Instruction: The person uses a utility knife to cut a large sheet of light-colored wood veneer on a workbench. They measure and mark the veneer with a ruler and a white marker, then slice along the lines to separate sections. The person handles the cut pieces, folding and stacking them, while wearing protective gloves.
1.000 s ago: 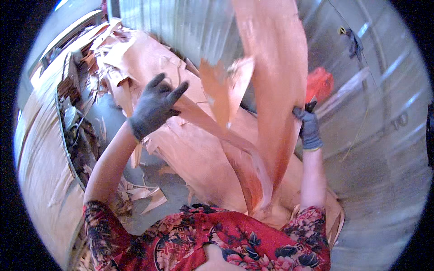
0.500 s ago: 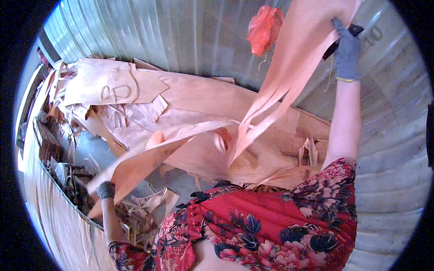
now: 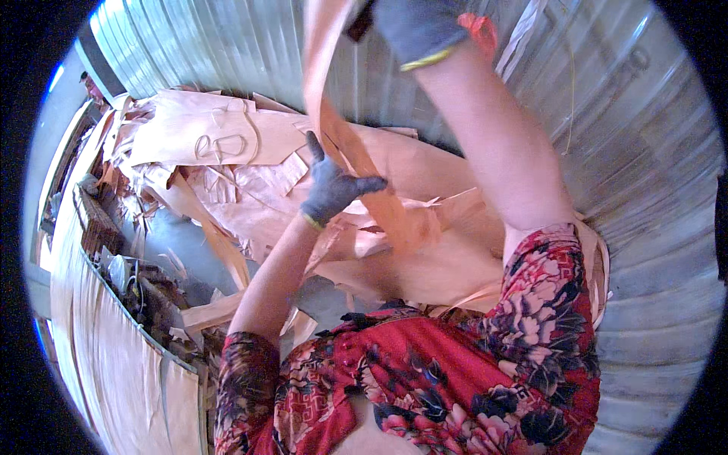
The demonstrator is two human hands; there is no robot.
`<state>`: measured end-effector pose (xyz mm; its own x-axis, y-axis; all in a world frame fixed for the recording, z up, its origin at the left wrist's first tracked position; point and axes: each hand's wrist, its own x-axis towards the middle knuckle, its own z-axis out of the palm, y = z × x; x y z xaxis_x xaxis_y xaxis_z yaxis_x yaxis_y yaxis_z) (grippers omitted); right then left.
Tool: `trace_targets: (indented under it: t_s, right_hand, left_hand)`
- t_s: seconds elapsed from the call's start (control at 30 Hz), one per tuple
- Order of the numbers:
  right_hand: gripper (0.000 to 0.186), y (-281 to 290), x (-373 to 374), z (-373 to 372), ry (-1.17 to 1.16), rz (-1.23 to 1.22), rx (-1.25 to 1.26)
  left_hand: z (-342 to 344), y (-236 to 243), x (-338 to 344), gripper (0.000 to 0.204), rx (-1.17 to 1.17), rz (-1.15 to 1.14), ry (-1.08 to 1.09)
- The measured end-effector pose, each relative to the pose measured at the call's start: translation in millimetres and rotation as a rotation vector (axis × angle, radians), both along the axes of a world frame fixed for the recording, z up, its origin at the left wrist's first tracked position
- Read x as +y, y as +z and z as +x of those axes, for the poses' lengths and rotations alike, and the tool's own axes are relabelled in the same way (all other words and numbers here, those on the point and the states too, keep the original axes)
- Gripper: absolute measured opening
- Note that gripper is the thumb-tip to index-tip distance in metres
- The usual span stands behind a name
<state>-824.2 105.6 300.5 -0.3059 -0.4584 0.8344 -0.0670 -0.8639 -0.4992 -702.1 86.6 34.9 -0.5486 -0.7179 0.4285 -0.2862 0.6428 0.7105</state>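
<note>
My right hand (image 3: 417,30), in a grey glove with a yellow cuff, is raised at the top edge, blurred and partly cut off. From beside it a long, thin strip of wood veneer (image 3: 326,83) hangs down, its upper end out of view. A dark object (image 3: 359,23) shows between that hand and the strip; I cannot make out its kind. My left hand (image 3: 331,186), gloved in grey too, is open at the strip's middle, with a finger pointing up and the thumb stretched right. The strip's lower end blurs over the veneer pile (image 3: 425,159).
A broad veneer sheet (image 3: 189,140) with dark marks lies on the pile's far left. Corrugated metal wall (image 3: 250,45) runs behind, with a red plastic bag (image 3: 481,34). Scraps (image 3: 152,303) lie at left, beside a stack of pale veneer (image 3: 114,356).
My right hand has moved left and up toward the camera. My left hand has let go of a veneer sheet at lower left and moved up and right to the hanging strip.
</note>
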Motion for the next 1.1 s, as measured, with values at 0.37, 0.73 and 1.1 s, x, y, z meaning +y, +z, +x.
trace_targets:
  t_s: [0.37, 0.73, 1.1]
  right_hand:
    - [0.027, -68.1, 9.9, 6.6, 0.245, 0.812, 0.211]
    - [0.036, -388.1, 26.1, -73.1, 0.72, 1.15, 0.912]
    - [0.04, -511.4, 71.2, -142.5, 0.072, 1.473, 1.583]
  left_hand:
    - [115.1, -22.3, -90.5, 0.02, 1.109, 0.6, 0.063]
    - [283.9, 75.4, -87.4, 0.035, 1.106, 0.547, 0.174]
    - [573.0, 122.5, -38.7, 0.039, 2.299, 0.731, -1.148]
